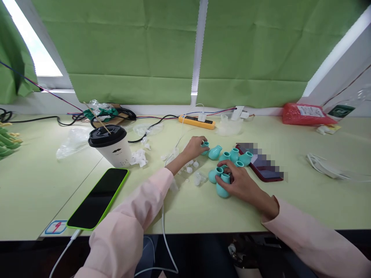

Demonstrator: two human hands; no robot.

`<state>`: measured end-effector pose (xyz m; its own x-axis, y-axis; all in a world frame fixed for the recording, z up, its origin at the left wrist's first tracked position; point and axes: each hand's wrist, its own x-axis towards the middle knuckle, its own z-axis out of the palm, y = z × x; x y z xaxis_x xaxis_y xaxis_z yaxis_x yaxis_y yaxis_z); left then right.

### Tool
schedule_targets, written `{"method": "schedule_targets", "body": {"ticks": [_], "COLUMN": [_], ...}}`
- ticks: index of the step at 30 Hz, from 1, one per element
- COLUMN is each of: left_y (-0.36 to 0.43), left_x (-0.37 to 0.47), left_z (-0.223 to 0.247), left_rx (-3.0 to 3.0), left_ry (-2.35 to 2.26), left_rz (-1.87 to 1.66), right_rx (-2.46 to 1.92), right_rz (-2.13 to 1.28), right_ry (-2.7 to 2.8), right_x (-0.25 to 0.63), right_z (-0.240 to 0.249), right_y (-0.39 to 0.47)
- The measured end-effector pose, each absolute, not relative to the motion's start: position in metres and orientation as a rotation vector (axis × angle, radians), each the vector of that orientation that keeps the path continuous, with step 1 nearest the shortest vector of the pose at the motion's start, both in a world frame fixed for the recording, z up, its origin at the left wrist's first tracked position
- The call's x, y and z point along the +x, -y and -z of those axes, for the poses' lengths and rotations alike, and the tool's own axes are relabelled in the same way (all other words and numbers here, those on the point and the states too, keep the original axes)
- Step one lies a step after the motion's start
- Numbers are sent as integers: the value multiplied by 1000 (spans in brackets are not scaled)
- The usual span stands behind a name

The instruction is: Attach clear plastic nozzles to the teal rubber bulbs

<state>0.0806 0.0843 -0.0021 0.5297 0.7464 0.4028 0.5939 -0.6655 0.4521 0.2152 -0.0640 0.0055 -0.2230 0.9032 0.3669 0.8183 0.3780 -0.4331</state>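
Vases (pixel 215 152), apparently mid-grouping: left hand (pixel 194 148) pinches one teal vase (pixel 205 144) at its fingertips, right hand (pixel 239 181) curves its fingers about nearer vases (pixel 222 190), grip indeterminable, the next move presumably calling for gentle placement between both hands' fingers.

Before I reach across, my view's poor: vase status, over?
Left hand on farthest vase; right hand on nearest vase. Red-edged phone by rightmost vase; plastic scraps between arms.
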Motion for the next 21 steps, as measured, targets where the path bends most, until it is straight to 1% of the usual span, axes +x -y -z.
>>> {"method": "schedule_targets", "body": {"ticks": [6,10,16,21], "left_y": [-99,-101,-96,-77], "left_x": [88,84,63,48], "left_z": [2,-4,-11,-30], "left_rx": [2478,2467,2442,2453], "left_ry": [-1151,-1089,-1023,-1044], "left_rz": [-849,-805,-732,-849], "right_rx": [-1467,-1503,-1565,-1524], "right_rz": [20,154,480,549], "right_ry": [2121,2191,2230,2239], "right_x": [215,208,199,195], "right_z": [-9,-12,-9,1], "right_y": [53,40,20,13]}}
